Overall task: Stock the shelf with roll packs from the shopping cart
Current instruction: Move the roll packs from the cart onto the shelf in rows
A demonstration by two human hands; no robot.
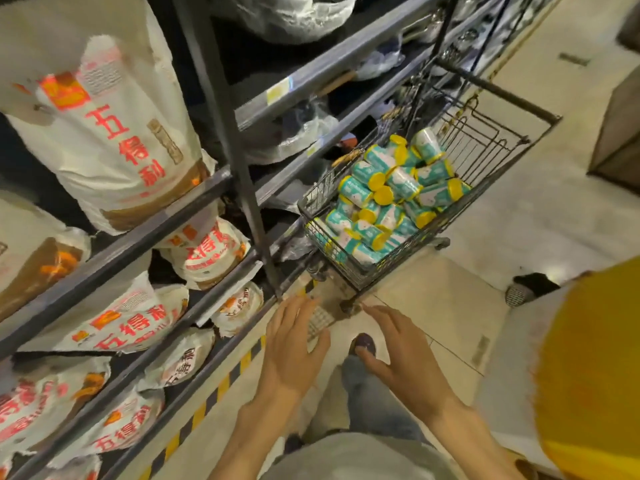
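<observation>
Roll packs [388, 199] — teal with yellow ends — lie heaped in the wire shopping cart [485, 188], ahead of both hands and well apart from them. The left hand [294, 344] and right hand [398, 355] hover with fingers spread, holding nothing — the shelf [145, 233] stands to their left.

This is a shop aisle. Grey metal shelving [221, 109] carries white printed sacks with red lettering [114, 133] and yellow price tags [278, 91]. Beside it, on a pale tiled floor [519, 216], stands a wire shopping cart [485, 147] heaped with teal-and-yellow roll packs [398, 188].
</observation>
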